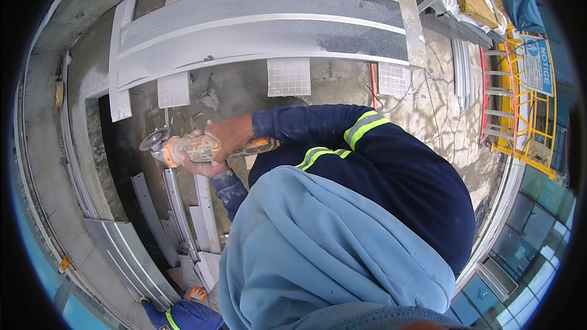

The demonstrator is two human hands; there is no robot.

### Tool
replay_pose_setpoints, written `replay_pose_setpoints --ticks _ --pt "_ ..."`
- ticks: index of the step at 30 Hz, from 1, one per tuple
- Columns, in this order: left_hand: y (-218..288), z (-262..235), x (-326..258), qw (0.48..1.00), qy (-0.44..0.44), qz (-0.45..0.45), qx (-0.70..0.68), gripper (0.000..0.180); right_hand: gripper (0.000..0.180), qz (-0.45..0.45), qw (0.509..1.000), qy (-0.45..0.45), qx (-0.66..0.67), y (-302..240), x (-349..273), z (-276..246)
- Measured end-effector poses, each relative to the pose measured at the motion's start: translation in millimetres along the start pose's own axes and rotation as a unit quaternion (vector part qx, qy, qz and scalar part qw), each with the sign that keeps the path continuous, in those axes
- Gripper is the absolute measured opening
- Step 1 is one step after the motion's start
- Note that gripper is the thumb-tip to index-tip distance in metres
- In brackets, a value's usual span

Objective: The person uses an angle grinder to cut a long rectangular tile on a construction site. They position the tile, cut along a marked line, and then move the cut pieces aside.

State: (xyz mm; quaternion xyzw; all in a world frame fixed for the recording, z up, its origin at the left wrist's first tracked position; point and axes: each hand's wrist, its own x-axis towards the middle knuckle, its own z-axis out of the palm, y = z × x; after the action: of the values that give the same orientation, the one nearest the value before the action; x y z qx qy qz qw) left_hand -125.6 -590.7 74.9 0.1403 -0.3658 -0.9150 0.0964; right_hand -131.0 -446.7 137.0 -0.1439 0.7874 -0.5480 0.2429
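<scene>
An angle grinder, orange and thick with dust, lies across both my hands left of my chest. Its disc points to the left, held above the concrete; whether it spins I cannot make out. My right hand is wrapped over the body from the far side, the arm in a navy sleeve with reflective bands. From below, my left hand closes round the front part near the head. Beyond the hands, a long grey panel with a pale stripe rests apart from the tool.
Pale gridded tiles lie under the panel. Metal strips stand at lower left beside a dark gap. A co-worker with an orange glove is at the bottom left. A yellow scaffold frame and bundled profiles are on the right.
</scene>
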Motion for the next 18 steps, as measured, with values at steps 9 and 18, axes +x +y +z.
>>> replay_pose_setpoints --ticks 9,18 --pt "35 6 46 0.987 -0.073 -0.109 -0.095 0.054 0.066 0.004 0.98 -0.059 -0.19 -5 -33 -41" --pt "3 97 102 0.99 -0.006 -0.116 -0.079 0.041 0.056 0.042 0.953 0.071 -0.29 -15 14 -103"
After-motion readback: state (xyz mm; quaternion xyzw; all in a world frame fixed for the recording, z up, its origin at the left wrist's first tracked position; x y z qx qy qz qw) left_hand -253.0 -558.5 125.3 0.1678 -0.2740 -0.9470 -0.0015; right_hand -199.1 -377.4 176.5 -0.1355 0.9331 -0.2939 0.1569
